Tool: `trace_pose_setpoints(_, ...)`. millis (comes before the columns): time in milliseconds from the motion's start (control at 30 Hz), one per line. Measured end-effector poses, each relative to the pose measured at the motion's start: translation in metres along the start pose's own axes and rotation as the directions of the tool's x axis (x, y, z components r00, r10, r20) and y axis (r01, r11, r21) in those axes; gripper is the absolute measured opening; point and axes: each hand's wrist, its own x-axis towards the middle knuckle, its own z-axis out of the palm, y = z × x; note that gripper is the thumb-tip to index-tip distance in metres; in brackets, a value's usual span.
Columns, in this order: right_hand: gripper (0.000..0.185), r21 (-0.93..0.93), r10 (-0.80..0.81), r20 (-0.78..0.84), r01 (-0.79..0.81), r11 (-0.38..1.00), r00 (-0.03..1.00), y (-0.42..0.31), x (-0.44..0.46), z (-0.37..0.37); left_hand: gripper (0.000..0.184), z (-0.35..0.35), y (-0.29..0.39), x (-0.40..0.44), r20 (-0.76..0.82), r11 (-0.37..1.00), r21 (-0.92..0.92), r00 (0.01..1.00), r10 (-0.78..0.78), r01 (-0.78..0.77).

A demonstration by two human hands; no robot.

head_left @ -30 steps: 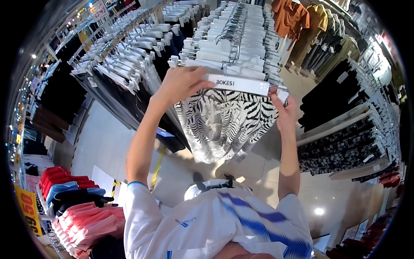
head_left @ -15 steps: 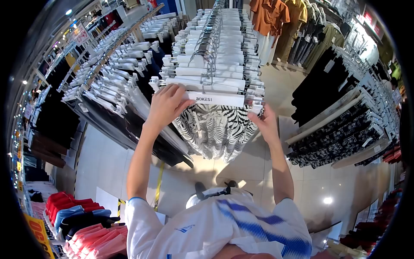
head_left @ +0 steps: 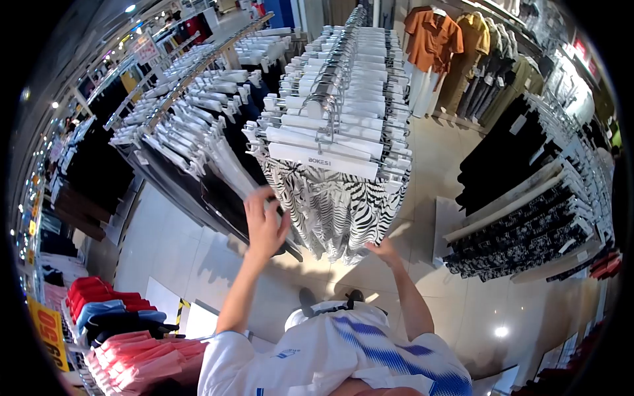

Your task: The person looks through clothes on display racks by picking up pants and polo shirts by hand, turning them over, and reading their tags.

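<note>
A black-and-white zebra-print garment [head_left: 330,204] hangs by clips from a white hanger [head_left: 323,160] marked BOKESI, at the near end of a rail. Whether it is trousers or a skirt, I cannot tell. Left of the fabric, my left hand [head_left: 266,228] is raised with its fingers bent and apart, holding nothing. At the lower right of the garment, my right hand [head_left: 386,252] pinches the fabric edge between thumb and fingers; some fingertips are hidden by the cloth.
Behind the front hanger run many white clip hangers [head_left: 360,76] on the same rail. Dark trousers [head_left: 178,188] hang close on the left. Black garments [head_left: 505,142] and patterned ones [head_left: 522,234] hang on the right. Pink folded-looking clothes [head_left: 142,356] are at lower left.
Both hands have left the hanger and come down, the left beside the garment and the right to its lower edge. The view has shifted slightly, so the rack appears lower and further right.
</note>
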Motion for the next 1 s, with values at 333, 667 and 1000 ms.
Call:
trace_pose_setpoints(333,0.031,-0.279,0.222,-0.03,-0.222,0.934,0.975,0.081,-0.051,0.016,0.019,0.069,0.037,-0.282,0.648,0.573,-0.103,0.492,-0.582,0.813)
trace_pose_setpoints(667,0.078,-0.351,0.49,-0.211,-0.534,0.769,0.846,0.121,-0.016,0.034,0.027,-0.005,0.099,-0.352,0.505,0.419,0.095,0.319,-0.802,0.903)
trace_pose_setpoints(1000,0.031,-0.361,0.773,-0.198,-0.778,0.514,0.603,0.232,-0.011,0.033,0.025,-0.052,0.093,-0.377,0.413,0.296,0.104,0.23,-0.881,0.949)
